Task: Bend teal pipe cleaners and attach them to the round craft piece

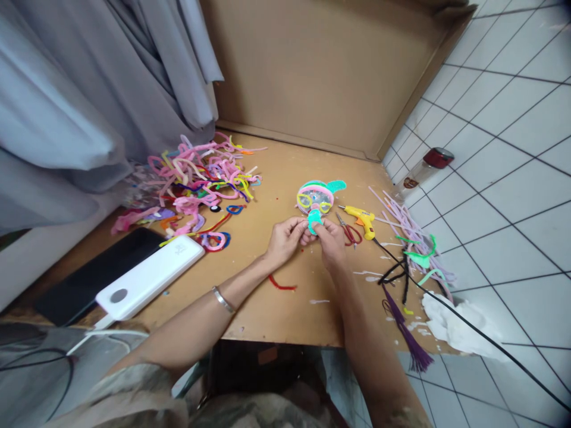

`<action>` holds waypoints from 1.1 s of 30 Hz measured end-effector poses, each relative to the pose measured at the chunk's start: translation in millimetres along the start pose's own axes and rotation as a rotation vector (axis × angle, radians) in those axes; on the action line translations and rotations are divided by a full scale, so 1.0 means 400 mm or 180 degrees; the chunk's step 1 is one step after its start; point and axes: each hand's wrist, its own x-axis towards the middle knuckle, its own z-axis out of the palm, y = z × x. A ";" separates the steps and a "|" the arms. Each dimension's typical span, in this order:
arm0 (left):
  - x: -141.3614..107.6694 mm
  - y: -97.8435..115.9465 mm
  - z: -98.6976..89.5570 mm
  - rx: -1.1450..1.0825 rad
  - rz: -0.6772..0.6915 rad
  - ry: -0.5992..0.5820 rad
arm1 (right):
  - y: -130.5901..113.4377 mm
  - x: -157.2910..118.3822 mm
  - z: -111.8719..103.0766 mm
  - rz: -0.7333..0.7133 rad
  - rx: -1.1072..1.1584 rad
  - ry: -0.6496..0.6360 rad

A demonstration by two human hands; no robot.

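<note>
Just in front of me, at the middle of the table, my left hand (288, 236) and my right hand (332, 239) meet with fingers pinched together. Between them is a flat teal fuzzy oval (314, 219), apparently made of pipe cleaner. My right thumb presses on its lower part, and my left fingertips grip its left edge. Right behind it stands a round clear piece (314, 196) trimmed with pink, yellow and teal pipe cleaner, a teal flap sticking out at its upper right. I cannot tell whether the oval is joined to it.
Red-handled scissors (352, 233) and a yellow glue gun (362, 220) lie right of my hands. Colourful pipe cleaners (200, 175) heap at left, behind a white power bank (150, 276). Lilac pipe cleaners (410, 229), a purple tassel (408, 336) and white tissue (464, 321) lie right.
</note>
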 end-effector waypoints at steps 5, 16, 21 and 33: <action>0.002 0.005 -0.005 0.0013 -0.0100 -0.0101 | 0.001 0.002 -0.003 -0.0015 -0.0086 0.0081; 0.000 0.004 -0.006 0.0200 0.0014 -0.0157 | 0.003 0.006 -0.005 0.0029 -0.0118 0.0181; 0.001 0.014 -0.007 0.0131 -0.0017 -0.0153 | -0.007 0.000 -0.002 0.0018 -0.0096 0.0036; 0.003 0.007 -0.008 0.0206 0.0003 -0.0416 | 0.000 0.012 -0.011 0.0179 -0.0058 0.0279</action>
